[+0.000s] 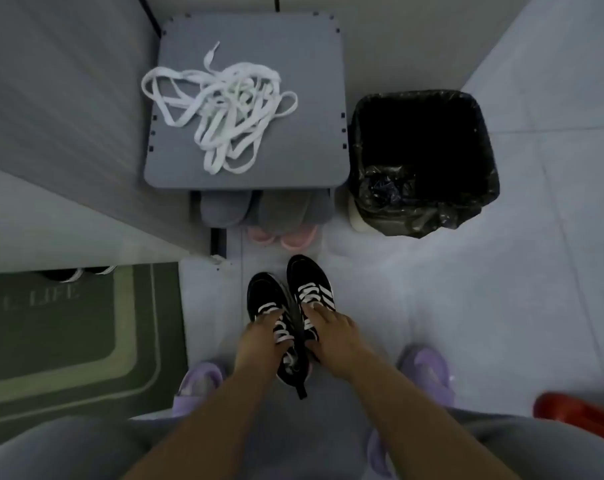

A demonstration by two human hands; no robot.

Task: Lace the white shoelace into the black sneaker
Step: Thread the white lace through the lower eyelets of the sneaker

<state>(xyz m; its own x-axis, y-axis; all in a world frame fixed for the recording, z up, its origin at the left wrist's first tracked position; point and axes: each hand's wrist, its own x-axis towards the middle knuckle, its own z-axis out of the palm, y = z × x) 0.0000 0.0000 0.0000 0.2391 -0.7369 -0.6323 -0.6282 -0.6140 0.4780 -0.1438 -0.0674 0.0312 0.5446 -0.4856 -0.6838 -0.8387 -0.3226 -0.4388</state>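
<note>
Closest in are the grey trousers [68, 452] and two bare forearms reaching forward. The left hand [259, 337] lies over the laced top of the left black sneaker [264, 292], fingers close together and curled onto it. The right hand [331, 330] grips the right black sneaker [305, 271], fingers over its laces and thumb tucked on the inner side. Both shoes sit side by side between the hands, touching, long axes running away from the person, toes pointing forward beyond the fingertips and heels toward the wrists. Well beyond the hands, loose white shoelaces [224, 109] lie tangled on a grey stool [252, 161]. Ahead of the right hand stands a black-lined bin [414, 95].
</note>
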